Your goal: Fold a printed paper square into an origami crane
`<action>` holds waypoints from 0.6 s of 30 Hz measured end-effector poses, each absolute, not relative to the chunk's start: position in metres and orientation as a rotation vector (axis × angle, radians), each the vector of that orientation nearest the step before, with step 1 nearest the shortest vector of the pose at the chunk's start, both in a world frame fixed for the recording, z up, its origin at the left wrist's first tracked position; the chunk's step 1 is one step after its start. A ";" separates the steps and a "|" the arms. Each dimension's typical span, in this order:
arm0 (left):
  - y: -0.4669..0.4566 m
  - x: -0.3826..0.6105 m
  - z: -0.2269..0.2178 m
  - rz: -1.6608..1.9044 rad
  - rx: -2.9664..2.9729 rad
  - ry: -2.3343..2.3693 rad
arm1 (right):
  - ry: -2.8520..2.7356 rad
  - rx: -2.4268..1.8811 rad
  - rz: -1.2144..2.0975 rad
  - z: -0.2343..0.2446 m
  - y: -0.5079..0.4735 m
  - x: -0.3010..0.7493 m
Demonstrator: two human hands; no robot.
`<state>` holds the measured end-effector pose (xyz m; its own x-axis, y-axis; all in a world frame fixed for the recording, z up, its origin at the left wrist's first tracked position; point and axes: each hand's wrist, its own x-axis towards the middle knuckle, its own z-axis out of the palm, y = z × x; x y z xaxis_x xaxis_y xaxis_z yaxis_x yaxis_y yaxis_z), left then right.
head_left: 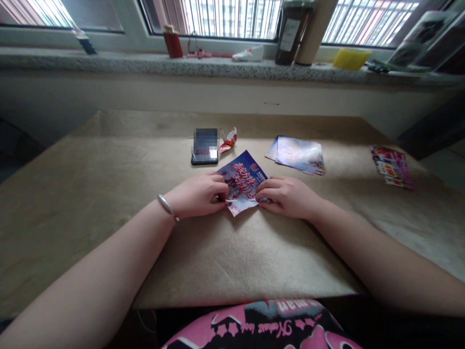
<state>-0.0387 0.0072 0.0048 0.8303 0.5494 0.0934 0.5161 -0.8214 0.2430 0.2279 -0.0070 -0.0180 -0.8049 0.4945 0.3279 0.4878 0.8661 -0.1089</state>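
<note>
Pinching with the left hand (203, 195) the left edge of a blue printed paper sheet (242, 180), set cornerwise at the middle of the beige worktop (109, 203). Showing beyond it a black rectangular phone (204, 156), then a red-and-white folded paper (228, 141). Grasping the sheet's right edge with the right hand (286, 195). Showing farther right stacked pale-blue glossy sheets (300, 152), then pink printed papers (392, 167).

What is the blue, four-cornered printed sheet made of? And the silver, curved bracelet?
The sheet looks like paper, probably glossy: it is thin, with a pale sheen near its lower corner. The bracelet seems smooth, polished metal, because it gleams; shiny plastic is possible.
</note>
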 end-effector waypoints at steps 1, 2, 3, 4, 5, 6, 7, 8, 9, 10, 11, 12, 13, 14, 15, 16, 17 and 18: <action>0.007 -0.038 0.005 0.242 2.810 0.821 | -2.679 -0.737 0.027 -0.019 -0.007 0.227; 0.006 -0.037 0.005 0.249 2.815 0.817 | -2.665 -0.747 0.029 -0.020 -0.007 0.226; 0.006 -0.037 0.005 0.258 2.818 0.812 | -2.655 -0.758 0.035 -0.020 -0.007 0.225; 0.005 -0.036 0.004 0.271 2.820 0.803 | -2.647 -0.770 0.045 -0.021 -0.007 0.225; 0.005 -0.035 0.003 0.283 2.819 0.790 | -2.641 -0.782 0.057 -0.021 -0.007 0.225; 0.004 -0.034 0.002 0.294 2.817 0.774 | -2.637 -0.793 0.073 -0.021 -0.007 0.224; 0.003 -0.033 0.002 0.302 2.816 0.755 | -2.633 -0.806 0.089 -0.021 -0.007 0.224; 0.002 -0.031 0.001 0.306 2.817 0.738 | -2.628 -0.819 0.105 -0.020 -0.008 0.224; 0.000 -0.030 0.000 0.307 2.821 0.728 | -2.621 -0.831 0.119 -0.020 -0.007 0.224; -0.001 -0.029 0.000 0.305 2.827 0.724 | -2.616 -0.839 0.131 -0.020 -0.007 0.223; -0.002 -0.027 -0.001 0.302 2.834 0.729 | -2.611 -0.846 0.143 -0.020 -0.007 0.223; -0.003 -0.026 -0.001 0.300 2.842 0.738 | -2.605 -0.853 0.153 -0.020 -0.007 0.223; -0.004 -0.025 0.000 0.300 2.851 0.750 | -2.599 -0.858 0.162 -0.020 -0.007 0.223; -0.005 -0.024 0.000 0.299 2.859 0.761 | -2.594 -0.863 0.168 -0.020 -0.007 0.224; -0.006 -0.023 0.001 0.298 2.870 0.766 | -2.592 -0.866 0.168 -0.020 -0.007 0.224; -0.006 -0.023 0.001 0.295 2.883 0.765 | -2.594 -0.863 0.164 -0.020 -0.007 0.225; -0.007 -0.023 0.002 0.289 2.897 0.756 | -2.601 -0.854 0.153 -0.020 -0.007 0.225; -0.007 -0.022 0.002 0.284 2.912 0.743 | -2.613 -0.836 0.139 -0.020 -0.007 0.226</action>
<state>-0.0224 -0.0068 0.0023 0.8616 0.4848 0.1504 0.4617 -0.8716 0.1645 0.2260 -0.0071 -0.0203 -0.7450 0.5762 0.3359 0.5375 0.8169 -0.2092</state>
